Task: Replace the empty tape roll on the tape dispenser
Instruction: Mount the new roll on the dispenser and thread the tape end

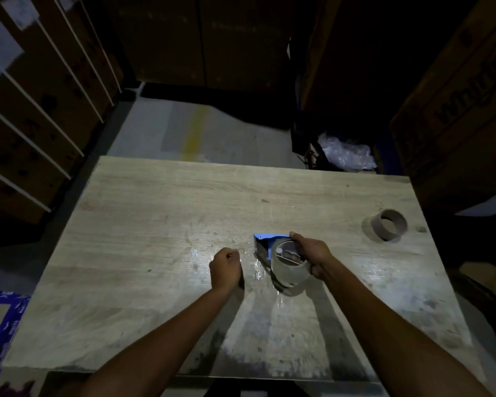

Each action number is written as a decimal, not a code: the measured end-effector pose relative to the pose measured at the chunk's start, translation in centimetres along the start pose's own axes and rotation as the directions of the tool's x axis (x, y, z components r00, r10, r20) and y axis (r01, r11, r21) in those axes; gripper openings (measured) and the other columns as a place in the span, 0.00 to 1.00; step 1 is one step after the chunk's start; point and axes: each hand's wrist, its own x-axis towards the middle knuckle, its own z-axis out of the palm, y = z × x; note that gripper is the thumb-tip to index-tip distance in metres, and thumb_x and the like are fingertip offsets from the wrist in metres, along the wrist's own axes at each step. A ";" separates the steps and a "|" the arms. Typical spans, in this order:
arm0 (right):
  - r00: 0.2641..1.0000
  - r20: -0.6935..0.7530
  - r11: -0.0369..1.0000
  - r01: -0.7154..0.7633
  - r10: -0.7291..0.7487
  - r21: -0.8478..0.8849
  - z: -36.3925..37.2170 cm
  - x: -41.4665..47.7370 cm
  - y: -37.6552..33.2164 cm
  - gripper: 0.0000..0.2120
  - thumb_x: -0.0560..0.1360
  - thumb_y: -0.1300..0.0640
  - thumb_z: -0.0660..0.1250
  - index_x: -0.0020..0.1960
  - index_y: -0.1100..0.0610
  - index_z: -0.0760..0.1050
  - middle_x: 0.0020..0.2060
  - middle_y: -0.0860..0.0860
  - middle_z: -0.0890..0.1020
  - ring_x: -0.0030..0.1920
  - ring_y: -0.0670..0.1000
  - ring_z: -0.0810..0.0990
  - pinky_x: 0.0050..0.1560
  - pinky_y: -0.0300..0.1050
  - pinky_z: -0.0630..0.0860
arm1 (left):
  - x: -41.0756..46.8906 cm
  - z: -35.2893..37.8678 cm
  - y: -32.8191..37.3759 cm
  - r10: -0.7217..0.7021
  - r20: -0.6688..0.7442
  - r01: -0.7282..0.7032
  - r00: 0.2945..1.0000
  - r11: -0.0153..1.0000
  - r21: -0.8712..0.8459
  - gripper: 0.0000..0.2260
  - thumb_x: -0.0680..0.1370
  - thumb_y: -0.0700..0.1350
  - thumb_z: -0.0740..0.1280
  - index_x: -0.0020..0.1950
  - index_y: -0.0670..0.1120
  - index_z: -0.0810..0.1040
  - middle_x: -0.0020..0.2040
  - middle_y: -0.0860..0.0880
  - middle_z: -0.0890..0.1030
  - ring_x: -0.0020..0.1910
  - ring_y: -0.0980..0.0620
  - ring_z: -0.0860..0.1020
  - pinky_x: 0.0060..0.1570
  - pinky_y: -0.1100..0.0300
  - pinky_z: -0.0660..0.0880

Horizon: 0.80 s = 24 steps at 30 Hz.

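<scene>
A blue tape dispenser [262, 244] rests on the wooden table [155, 213] with a full roll of clear tape [288, 270] mounted on it. My right hand [312, 253] grips the roll and dispenser from the right. Just left of it, my left hand [226, 266] is closed in a fist, and a shiny strip of clear tape [255, 266] stretches between the fist and the roll. The empty brown cardboard core [387, 224] stands apart at the table's far right.
Cardboard boxes [455, 124] are stacked at the right and shelves with boxes [40, 110] at the left. Crumpled plastic wrap [345, 154] lies beyond the table's far edge. A blue-edged object [3, 325] sits at the lower left. The room is dim.
</scene>
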 end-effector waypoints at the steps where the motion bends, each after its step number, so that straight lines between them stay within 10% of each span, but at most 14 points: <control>1: 1.000 -0.010 0.997 -0.001 0.002 0.075 0.1 0.1 0.5 0.17 0.70 0.57 0.77 0.49 0.71 0.81 0.36 0.61 0.85 0.32 0.56 0.83 0.34 0.45 0.82 | -0.4 0.6 0.0 -0.035 0.016 0.036 0.999 0.999 -0.028 0.11 0.80 0.43 0.64 0.39 0.42 0.78 0.39 0.45 0.82 0.43 0.43 0.81 0.43 0.55 0.73; 5: 0.997 -0.077 0.966 0.044 -0.025 0.253 0.3 0.1 2.1 0.12 0.72 0.58 0.76 0.46 0.68 0.81 0.39 0.62 0.85 0.37 0.58 0.84 0.48 0.54 0.82 | -1.5 3.1 -0.3 -0.086 0.068 0.093 0.994 0.990 -0.102 0.17 0.75 0.58 0.64 0.37 0.45 0.78 0.36 0.41 0.84 0.39 0.37 0.84 0.45 0.40 0.82; 15: 0.974 -0.226 0.954 0.079 -0.013 0.288 0.7 0.0 4.5 0.12 0.71 0.48 0.75 0.41 0.58 0.83 0.37 0.56 0.86 0.34 0.54 0.85 0.45 0.52 0.83 | -4.2 5.2 2.8 -0.195 0.202 0.219 0.960 0.970 -0.109 0.23 0.71 0.64 0.68 0.39 0.43 0.77 0.39 0.42 0.85 0.41 0.40 0.85 0.45 0.44 0.84; 24: 0.959 -0.281 0.927 0.076 0.033 0.368 1.0 -0.2 5.7 0.13 0.72 0.48 0.74 0.41 0.58 0.81 0.35 0.55 0.84 0.32 0.54 0.82 0.42 0.51 0.80 | -4.8 5.4 3.1 -0.247 0.245 0.300 0.937 0.931 -0.207 0.07 0.73 0.46 0.70 0.40 0.43 0.76 0.37 0.41 0.83 0.34 0.44 0.81 0.40 0.50 0.82</control>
